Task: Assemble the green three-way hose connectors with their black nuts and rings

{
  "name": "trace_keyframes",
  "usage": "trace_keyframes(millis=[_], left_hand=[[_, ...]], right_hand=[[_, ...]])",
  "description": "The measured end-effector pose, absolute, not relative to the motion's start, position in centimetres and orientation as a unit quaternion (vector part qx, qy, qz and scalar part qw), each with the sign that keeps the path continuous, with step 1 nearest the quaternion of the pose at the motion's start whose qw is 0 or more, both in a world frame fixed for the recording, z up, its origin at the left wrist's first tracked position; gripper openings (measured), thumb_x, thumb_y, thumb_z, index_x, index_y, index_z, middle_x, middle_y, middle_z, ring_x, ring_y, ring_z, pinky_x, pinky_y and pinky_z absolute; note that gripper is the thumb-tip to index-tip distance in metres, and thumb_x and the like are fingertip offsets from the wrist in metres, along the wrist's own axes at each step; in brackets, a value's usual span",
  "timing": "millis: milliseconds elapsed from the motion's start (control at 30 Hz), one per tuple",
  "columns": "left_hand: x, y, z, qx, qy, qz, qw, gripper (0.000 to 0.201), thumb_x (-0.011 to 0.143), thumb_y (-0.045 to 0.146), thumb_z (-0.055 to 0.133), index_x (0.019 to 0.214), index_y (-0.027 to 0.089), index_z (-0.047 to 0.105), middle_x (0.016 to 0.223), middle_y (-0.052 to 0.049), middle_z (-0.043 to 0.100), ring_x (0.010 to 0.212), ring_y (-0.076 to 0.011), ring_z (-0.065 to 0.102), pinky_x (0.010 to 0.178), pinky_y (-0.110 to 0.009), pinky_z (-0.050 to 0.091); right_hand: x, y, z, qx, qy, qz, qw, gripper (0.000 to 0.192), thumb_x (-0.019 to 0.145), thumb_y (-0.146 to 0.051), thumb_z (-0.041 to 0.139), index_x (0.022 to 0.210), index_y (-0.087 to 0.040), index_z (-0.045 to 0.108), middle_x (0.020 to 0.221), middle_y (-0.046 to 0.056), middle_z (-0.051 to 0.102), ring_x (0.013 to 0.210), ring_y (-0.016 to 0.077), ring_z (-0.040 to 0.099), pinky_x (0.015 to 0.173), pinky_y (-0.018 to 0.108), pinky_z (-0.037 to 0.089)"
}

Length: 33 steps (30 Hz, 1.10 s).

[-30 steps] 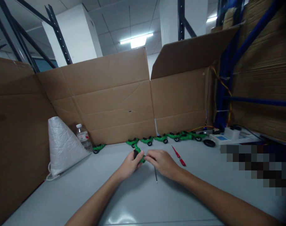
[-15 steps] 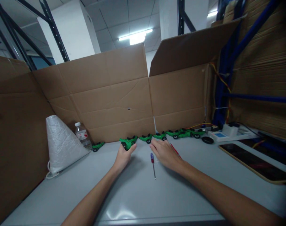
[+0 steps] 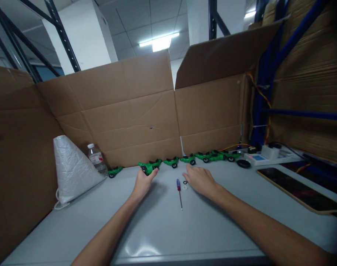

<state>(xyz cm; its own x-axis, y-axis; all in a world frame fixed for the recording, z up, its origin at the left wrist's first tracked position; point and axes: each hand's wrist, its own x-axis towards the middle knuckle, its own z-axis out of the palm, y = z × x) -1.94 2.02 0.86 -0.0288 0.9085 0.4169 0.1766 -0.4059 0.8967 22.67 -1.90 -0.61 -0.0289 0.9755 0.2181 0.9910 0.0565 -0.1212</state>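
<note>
A green toy vehicle [image 3: 150, 167] with black wheels is gripped between the thumb and fingers of my left hand [image 3: 144, 181], just above the table. My right hand [image 3: 201, 180] is low over the table, palm down, with thumb and forefinger apart; its other fingers are partly hidden. Close to its thumb lie a small black ring [image 3: 185, 182] and a small white ring [image 3: 185, 187]. A screwdriver [image 3: 179, 188] with a blue and red handle lies between my hands, its tip towards me.
Several more green toy vehicles [image 3: 171, 162] line the back of the table along a cardboard wall [image 3: 135, 129]. A water bottle [image 3: 96, 159] and a silvery bag [image 3: 72, 170] stand left. On the right are a phone [image 3: 298, 188], a power strip [image 3: 273, 157] and a black ring-shaped piece [image 3: 243, 163].
My right hand has moved a little right, uncovering the black and white rings. A thin red item beside it is now out of sight. My left hand still holds the toy.
</note>
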Motion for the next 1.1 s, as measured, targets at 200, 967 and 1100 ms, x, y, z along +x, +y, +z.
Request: trace_keyframes(millis=[200,967,1100], left_hand=[[-2.2,2.3,0.5,0.629,0.461,0.542,0.312,0.048,0.080,0.059,0.079,0.095,0.017,0.062,0.078,-0.004,0.067,0.084,-0.0222,0.065,0.081,-0.032,0.050],[-3.0,3.6,-0.5,0.636,0.458,0.530,0.324,0.055,0.082,0.066,0.073,0.102,0.019,0.055,0.074,0.004,0.053,0.063,-0.0134,0.048,0.064,-0.026,0.043],[-2.8,3.3,-0.5,0.638,0.469,0.520,0.320,0.058,0.080,0.067,0.074,0.106,0.017,0.057,0.078,0.001,0.057,0.068,-0.0152,0.052,0.066,-0.027,0.045]], right_hand=[[23.4,-1.7,-0.7,-0.727,-0.674,-0.035,0.126,0.037,0.106,-0.038,0.053,0.128,-0.009,0.059,0.121,0.026,0.071,0.111,0.0345,0.071,0.087,0.038,0.053],[23.8,-1.0,-1.0,-0.733,-0.672,-0.017,0.106,0.047,0.110,-0.044,0.038,0.132,-0.008,0.058,0.123,0.027,0.069,0.107,0.0342,0.074,0.087,0.040,0.054],[24.4,-0.8,-0.6,-0.735,-0.669,-0.009,0.107,0.044,0.111,-0.042,0.035,0.128,-0.009,0.060,0.121,0.026,0.071,0.109,0.0339,0.073,0.087,0.039,0.054]])
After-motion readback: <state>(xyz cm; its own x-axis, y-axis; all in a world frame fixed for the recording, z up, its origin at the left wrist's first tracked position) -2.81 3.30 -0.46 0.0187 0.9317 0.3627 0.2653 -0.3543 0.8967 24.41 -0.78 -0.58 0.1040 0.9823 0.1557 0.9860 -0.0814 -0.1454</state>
